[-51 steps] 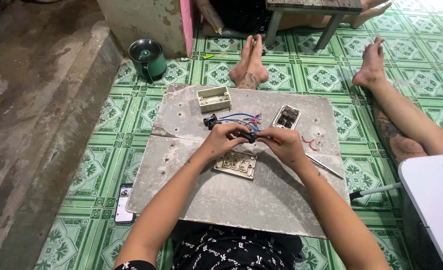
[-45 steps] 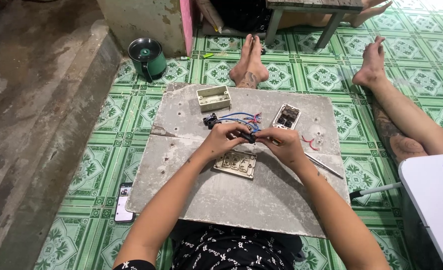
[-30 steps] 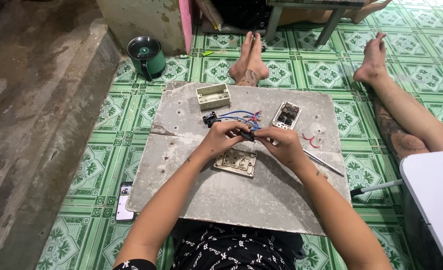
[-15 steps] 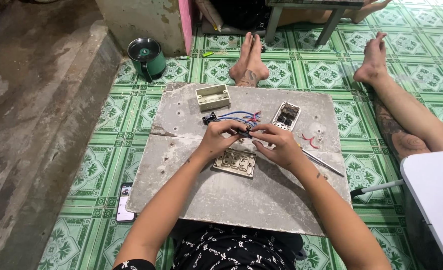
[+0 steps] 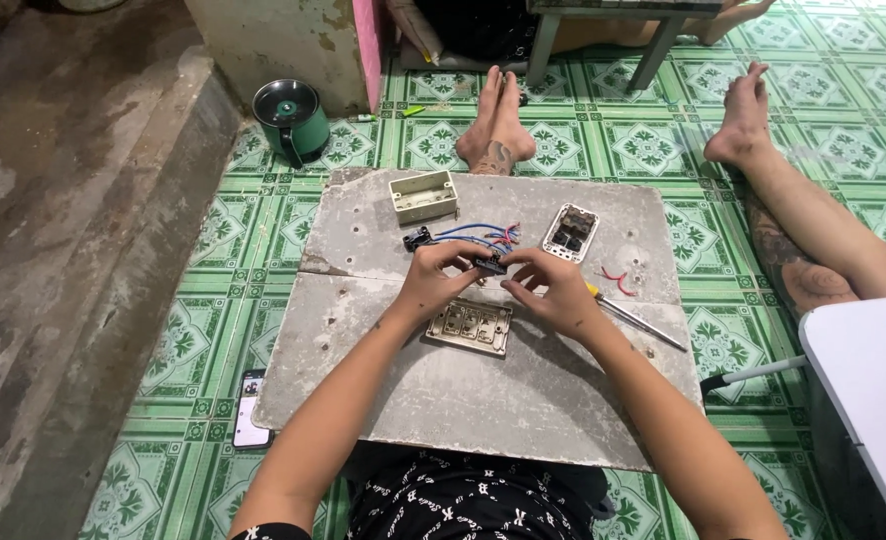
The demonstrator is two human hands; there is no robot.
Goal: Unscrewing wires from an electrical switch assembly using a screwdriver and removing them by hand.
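Grey slab (image 5: pixel 463 400): both hands' fingers (image 5: pixel 463 262) pinch black switch module (image 5: pixel 490 266) w/ wires (image 5: pixel 478 235), faceplate (image 5: pixel 469 327) underneath.

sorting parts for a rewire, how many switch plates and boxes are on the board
3: a cream box at the board's far left, a white plate at the far right, and a beige plate below both hands. Smaller parts may be hidden under the hands.
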